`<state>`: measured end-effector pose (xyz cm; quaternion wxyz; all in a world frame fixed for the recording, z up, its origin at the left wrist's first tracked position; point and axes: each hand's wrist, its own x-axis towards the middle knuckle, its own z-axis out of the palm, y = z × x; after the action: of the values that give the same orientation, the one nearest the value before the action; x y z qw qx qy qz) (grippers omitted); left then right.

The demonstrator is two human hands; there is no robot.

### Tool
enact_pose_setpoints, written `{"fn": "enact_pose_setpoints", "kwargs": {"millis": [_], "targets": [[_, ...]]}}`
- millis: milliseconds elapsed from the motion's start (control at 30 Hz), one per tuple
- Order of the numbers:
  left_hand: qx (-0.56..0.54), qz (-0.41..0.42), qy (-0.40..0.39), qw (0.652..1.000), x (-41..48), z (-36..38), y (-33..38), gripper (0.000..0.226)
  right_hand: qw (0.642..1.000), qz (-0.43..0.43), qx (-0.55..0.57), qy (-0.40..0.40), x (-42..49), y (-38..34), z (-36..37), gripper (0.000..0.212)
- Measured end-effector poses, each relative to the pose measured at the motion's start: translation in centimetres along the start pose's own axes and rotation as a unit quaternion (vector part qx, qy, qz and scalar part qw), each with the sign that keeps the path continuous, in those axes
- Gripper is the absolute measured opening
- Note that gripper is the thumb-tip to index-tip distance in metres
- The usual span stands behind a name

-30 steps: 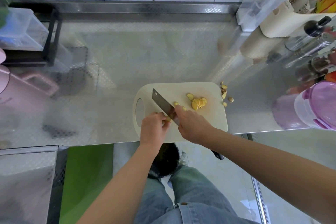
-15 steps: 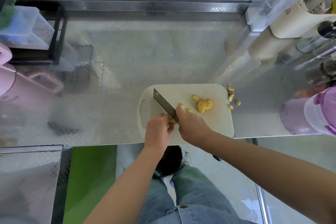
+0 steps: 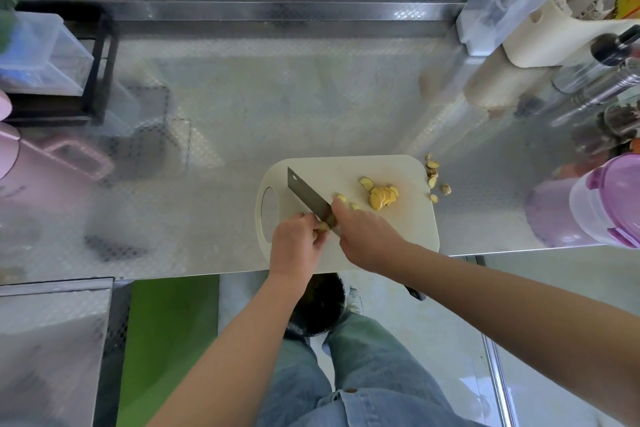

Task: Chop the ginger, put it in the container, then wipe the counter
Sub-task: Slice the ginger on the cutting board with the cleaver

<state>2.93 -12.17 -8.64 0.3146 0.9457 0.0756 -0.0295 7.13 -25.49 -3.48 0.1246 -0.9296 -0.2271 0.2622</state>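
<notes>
The left hand [image 3: 298,239] pinches the ginger [image 3: 323,226] stub at the near-left part of the board [image 3: 408,232]; the right hand [image 3: 367,234] is closed around the knife [image 3: 310,199], whose blade runs from the stub away to the far left, touching the left fingertips; cut slices [image 3: 382,197] lie to the right, well apart; scraps [image 3: 434,180] sit just off the board's right edge; the purple container [image 3: 602,201] stands far right, nothing between.
</notes>
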Motion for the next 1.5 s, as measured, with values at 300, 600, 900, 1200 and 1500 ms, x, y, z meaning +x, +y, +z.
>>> {"fn": "enact_pose_setpoints", "kwargs": {"millis": [300,600,900,1200,1500], "targets": [[0.001,0.014,-0.002,1.000,0.1,0.2,-0.2,0.015,0.999,0.007,-0.033,-0.009,-0.7,0.4,1.7,0.041],[0.051,0.034,-0.021,0.998,0.1,0.2,-0.1,0.019,0.999,0.031,-0.002,-0.005,-0.6,0.5,1.6,0.038],[0.047,0.003,-0.017,0.999,0.0,-0.3,0.1,0.016,1.000,0.024,-0.003,0.005,-1.6,0.6,0.8,0.045],[-0.010,-0.017,0.022,1.000,0.2,-0.2,0.0,0.012,0.999,0.035,0.003,0.014,-1.4,0.2,1.2,0.040],[0.010,-0.002,0.018,1.000,0.4,-0.3,-0.2,0.018,1.000,0.025,-0.012,0.013,0.3,-0.5,1.9,0.029]]}}
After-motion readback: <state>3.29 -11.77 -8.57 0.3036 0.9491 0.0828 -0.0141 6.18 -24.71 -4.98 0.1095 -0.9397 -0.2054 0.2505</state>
